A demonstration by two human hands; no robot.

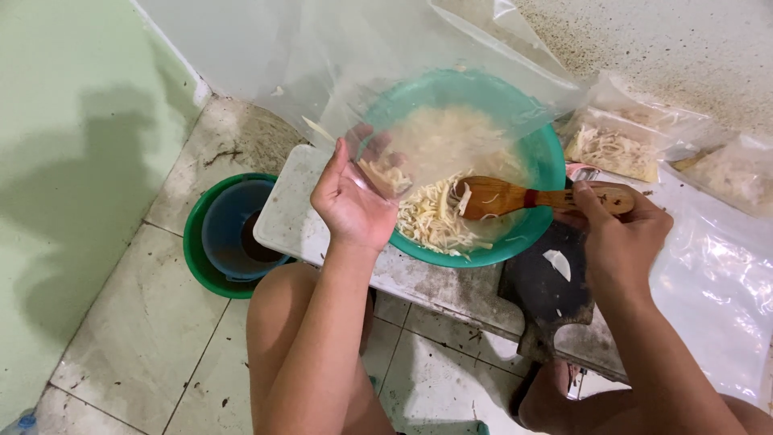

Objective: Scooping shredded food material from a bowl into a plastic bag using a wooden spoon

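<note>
The left hand (348, 201) pinches the open edge of a large clear plastic bag (346, 64), thumb on the near side and fingers curled behind the film, holding it up over a round teal plastic bowl (541, 157). A small clump of pale shredded strips (388, 176) already sits inside the bag just beside that hand. The right hand (620, 229) is closed around the handle of a brown wooden spoon (515, 196), gripping it near the end. The spoon's long axis runs roughly level from the right hand toward the left, its scoop resting on the heap of shredded white and yellowish food (435, 217) in the bowl, close to the bag's mouth. So the bag opening lies to the left of the scoop, and the left hand is the nearer one to it. The bowl rests on a worn white slab (290, 213). Filled small bags (612, 149) lie at the upper right, and nested green and blue buckets (229, 234) stand on the tiled floor at the left
</note>
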